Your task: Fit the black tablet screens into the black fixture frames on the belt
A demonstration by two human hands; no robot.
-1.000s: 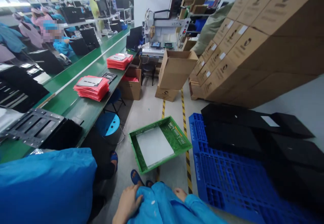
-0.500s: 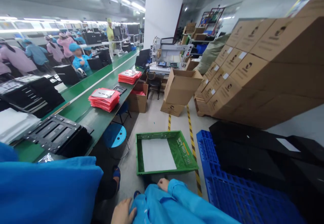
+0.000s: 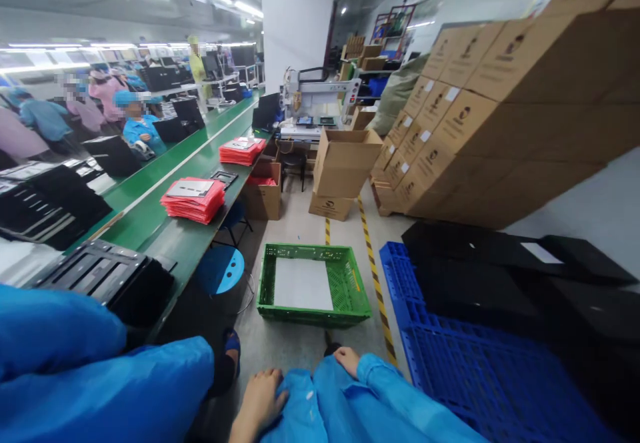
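Note:
My left hand (image 3: 259,399) rests flat on my left knee, on the blue coat (image 3: 340,406), thumb spread, nothing in it. My right hand (image 3: 347,359) lies on my right knee; only its back shows, and its fingers drop out of sight over the knee. On the floor just ahead of my knees stands a green plastic crate (image 3: 350,283) with a white sheet (image 3: 303,283) lying in its bottom. Neither hand touches the crate.
A blue pallet (image 3: 450,369) with flat black pieces (image 3: 500,276) lies to the right, below stacked cardboard boxes (image 3: 500,96). On the left runs a green conveyor table (image 3: 150,219) with red stacks (image 3: 193,199) and black trays (image 3: 90,269). A person's blue sleeve (image 3: 100,376) fills the lower left; a blue stool (image 3: 220,269) stands by it.
The view lifted and swung left, so the crate now sits square ahead. Both hands stayed on my knees.

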